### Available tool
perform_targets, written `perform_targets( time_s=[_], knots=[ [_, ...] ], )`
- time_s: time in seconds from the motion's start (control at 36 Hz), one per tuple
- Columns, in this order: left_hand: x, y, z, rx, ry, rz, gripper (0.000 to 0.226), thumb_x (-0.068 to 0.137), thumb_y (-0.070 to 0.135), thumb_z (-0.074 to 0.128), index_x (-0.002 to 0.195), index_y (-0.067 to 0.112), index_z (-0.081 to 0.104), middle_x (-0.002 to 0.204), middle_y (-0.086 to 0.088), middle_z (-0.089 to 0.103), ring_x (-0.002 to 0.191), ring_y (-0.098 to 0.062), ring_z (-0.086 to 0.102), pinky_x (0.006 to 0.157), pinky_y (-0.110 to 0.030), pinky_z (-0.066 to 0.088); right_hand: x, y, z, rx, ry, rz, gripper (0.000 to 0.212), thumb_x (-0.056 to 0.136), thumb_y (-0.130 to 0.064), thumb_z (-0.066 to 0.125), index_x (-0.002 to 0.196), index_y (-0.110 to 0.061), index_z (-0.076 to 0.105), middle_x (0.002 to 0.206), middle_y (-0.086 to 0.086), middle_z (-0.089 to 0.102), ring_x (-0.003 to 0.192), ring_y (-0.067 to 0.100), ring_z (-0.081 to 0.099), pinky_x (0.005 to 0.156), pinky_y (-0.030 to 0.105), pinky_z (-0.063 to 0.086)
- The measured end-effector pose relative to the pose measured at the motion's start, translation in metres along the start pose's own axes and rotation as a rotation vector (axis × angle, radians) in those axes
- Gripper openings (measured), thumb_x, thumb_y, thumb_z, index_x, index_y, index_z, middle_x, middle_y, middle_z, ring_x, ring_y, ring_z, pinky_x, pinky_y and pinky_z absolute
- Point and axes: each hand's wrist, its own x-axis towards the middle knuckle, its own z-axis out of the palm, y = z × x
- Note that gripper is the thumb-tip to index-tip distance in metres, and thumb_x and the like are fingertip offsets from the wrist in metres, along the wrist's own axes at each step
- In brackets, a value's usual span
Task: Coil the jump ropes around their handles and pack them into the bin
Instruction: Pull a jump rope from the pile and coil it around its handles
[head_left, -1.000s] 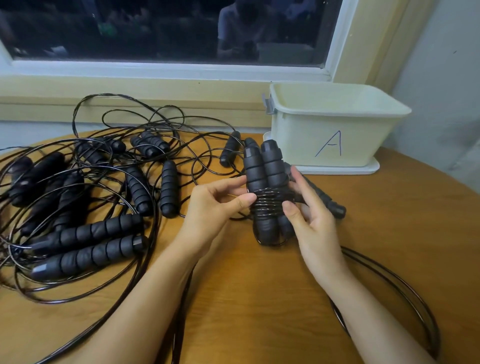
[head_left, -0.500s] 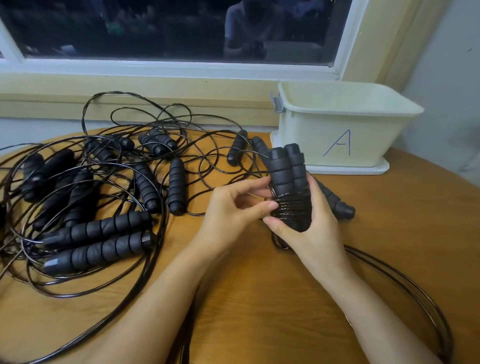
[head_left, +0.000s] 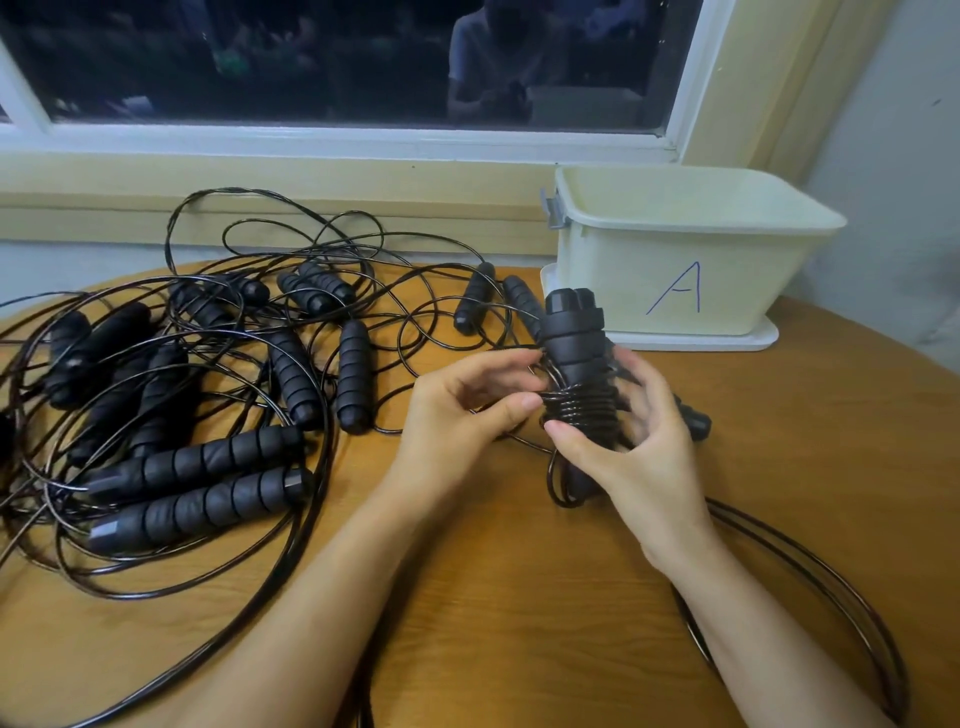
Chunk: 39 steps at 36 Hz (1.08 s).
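Head view gives us the pair of handles (head_left: 574, 353) upright and pressed together, just above the middle of the counter (head_left: 519, 597). Black cord (head_left: 579, 410) is wound in tight turns round their middle. Our right hand (head_left: 641, 457) grips the pair from the right; its fingers (head_left: 647, 387) curl behind the handles and the thumb presses on the lowest turns. Our left hand (head_left: 460, 415) has its fingers (head_left: 498, 364) curled as well, and thumb and forefinger meet at the left side of the coil and pinch the cord there. A short loop of slack hangs below the handles down to the counter. More cord lies in wide loops (head_left: 841, 592) toward the near right edge and passes under our right forearm.

Near the handles, at the far right edge, a cream bin (head_left: 613, 280) marked with a blue letter A stands on a flat white lid (head_left: 748, 340). We cannot see its floor.

Across the left half of the counter the other jump ropes (head_left: 197, 405) lie tangled, ribbed black grips among loops of cord. Some loops rise against the sill below the dark window (head_left: 311, 62).
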Motion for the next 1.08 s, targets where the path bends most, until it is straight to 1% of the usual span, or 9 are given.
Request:
perform_targets(
  time_s=[0.11, 0.22, 0.33, 0.42, 0.56, 0.67, 0.86, 1.0, 1.08],
  knots=[
    [0.0023, -0.0018, -0.0022, -0.094, 0.011, -0.075, 0.058, 0.070, 0.021, 0.075, 0.125, 0.015, 0.058, 0.103, 0.001, 0.065, 0.088, -0.010, 0.063, 0.081, -0.027, 0.055, -0.0008, -0.0045, 0.0014, 0.096, -0.048, 0.000, 0.082, 0.057, -0.045, 0.083, 0.132, -0.039, 0.048, 0.130, -0.007, 0.063, 0.122, 0.009, 0.059, 0.106, 0.043, 0.047],
    [0.0022, -0.0007, -0.0017, -0.168, -0.087, -0.148, 0.080, 0.073, 0.019, 0.069, 0.146, 0.011, 0.037, 0.117, 0.002, 0.064, 0.100, -0.003, 0.065, 0.087, -0.021, 0.052, 0.0007, -0.0054, -0.0010, 0.153, -0.138, 0.011, 0.077, 0.061, -0.041, 0.081, 0.132, -0.036, 0.050, 0.128, -0.008, 0.065, 0.121, 0.010, 0.060, 0.104, 0.042, 0.048],
    [0.0004, -0.0001, -0.0011, -0.112, -0.188, -0.181, 0.065, 0.087, 0.021, 0.063, 0.146, 0.005, 0.041, 0.132, -0.006, 0.063, 0.122, -0.011, 0.059, 0.103, -0.028, 0.048, 0.0008, -0.0040, -0.0021, 0.192, -0.199, 0.029, 0.083, 0.065, -0.042, 0.077, 0.141, -0.024, 0.047, 0.128, -0.007, 0.065, 0.120, 0.008, 0.060, 0.098, 0.030, 0.052],
    [-0.0012, 0.0009, -0.0008, -0.104, -0.174, -0.200, 0.054, 0.090, 0.021, 0.061, 0.140, 0.004, 0.048, 0.123, -0.005, 0.069, 0.118, -0.014, 0.063, 0.098, -0.027, 0.050, 0.0000, -0.0039, -0.0011, 0.190, -0.228, 0.025, 0.082, 0.069, -0.044, 0.074, 0.143, -0.022, 0.045, 0.130, -0.007, 0.064, 0.123, 0.007, 0.057, 0.099, 0.027, 0.049],
    [-0.0021, 0.0008, 0.0027, -0.107, -0.134, -0.188, 0.069, 0.076, 0.026, 0.068, 0.139, 0.005, 0.049, 0.112, -0.003, 0.071, 0.107, -0.010, 0.067, 0.093, -0.026, 0.052, -0.0008, -0.0026, 0.0015, -0.016, -0.203, -0.027, 0.092, 0.064, -0.057, 0.075, 0.146, -0.032, 0.041, 0.137, -0.012, 0.052, 0.127, 0.000, 0.049, 0.106, 0.026, 0.044],
    [-0.0022, 0.0019, 0.0066, -0.079, -0.087, -0.164, 0.053, 0.071, 0.025, 0.070, 0.122, 0.023, 0.056, 0.098, 0.009, 0.073, 0.098, -0.004, 0.069, 0.085, -0.018, 0.052, 0.0019, -0.0028, -0.0009, -0.161, -0.146, -0.084, 0.097, 0.061, -0.063, 0.073, 0.146, -0.027, 0.044, 0.134, -0.012, 0.044, 0.125, -0.007, 0.044, 0.105, 0.014, 0.040],
    [-0.0020, 0.0049, 0.0046, -0.088, -0.024, -0.119, 0.047, 0.065, 0.023, 0.074, 0.110, 0.027, 0.060, 0.093, 0.018, 0.074, 0.085, -0.001, 0.069, 0.078, -0.019, 0.054, -0.0015, -0.0031, -0.0002, -0.069, -0.111, -0.105, 0.081, 0.069, -0.045, 0.086, 0.139, -0.040, 0.045, 0.129, -0.016, 0.060, 0.120, 0.004, 0.057, 0.101, 0.036, 0.050],
    [-0.0002, 0.0033, 0.0002, -0.083, -0.017, -0.114, 0.049, 0.068, 0.022, 0.074, 0.116, 0.019, 0.063, 0.097, 0.008, 0.075, 0.087, -0.008, 0.069, 0.081, -0.023, 0.055, 0.0006, -0.0053, -0.0023, 0.018, -0.127, -0.102, 0.065, 0.070, -0.039, 0.081, 0.130, -0.034, 0.056, 0.120, -0.014, 0.067, 0.116, 0.005, 0.060, 0.099, 0.033, 0.051],
    [0.0002, 0.0018, -0.0029, -0.114, -0.005, -0.107, 0.050, 0.071, 0.017, 0.074, 0.120, 0.010, 0.063, 0.104, -0.004, 0.074, 0.092, -0.017, 0.069, 0.083, -0.026, 0.055, 0.0022, -0.0065, -0.0046, 0.086, -0.173, -0.091, 0.064, 0.076, -0.040, 0.076, 0.135, -0.025, 0.057, 0.124, -0.007, 0.068, 0.121, 0.012, 0.060, 0.104, 0.041, 0.048]
  ],
)
